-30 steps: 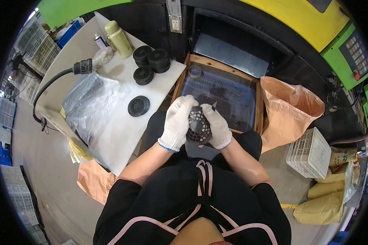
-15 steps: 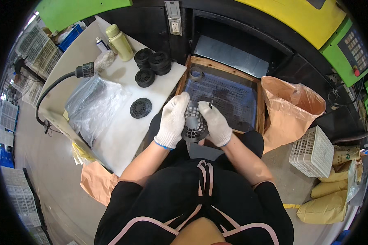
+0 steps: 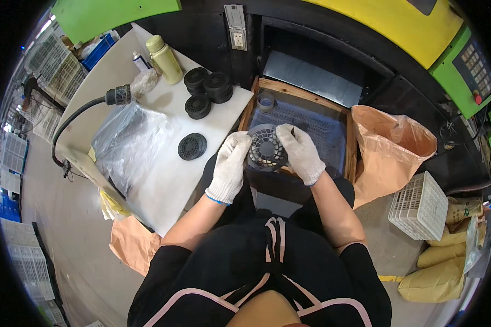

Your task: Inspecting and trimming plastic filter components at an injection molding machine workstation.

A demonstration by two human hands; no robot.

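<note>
A round black plastic grille [image 3: 267, 146] with rings of slots is held up in front of me, its open face toward me. My left hand [image 3: 230, 168], in a white knit glove, is closed on the grille's left edge. My right hand [image 3: 302, 151], gloved likewise, is closed at the grille's right rim. From its fingers pokes the dark tip of a small pointed tool [image 3: 293, 131]; the rest is hidden. On the white table to my left lies a single similar black grille [image 3: 192, 146]. Behind it stand short stacks of black grilles [image 3: 217, 87].
A wood-framed bin [image 3: 305, 92] with a blue mesh bottom and a tape roll [image 3: 265, 101] lies beyond my hands. Right of it stand an open brown paper bag [image 3: 390, 163] and a white crate [image 3: 419, 210]. Clear plastic film [image 3: 131, 144] and a yellow-green bottle [image 3: 165, 61] occupy the table.
The grille has been raised and turned, so its slotted face now shows more fully. My right hand has moved a little right; my left hand has shifted slightly down.
</note>
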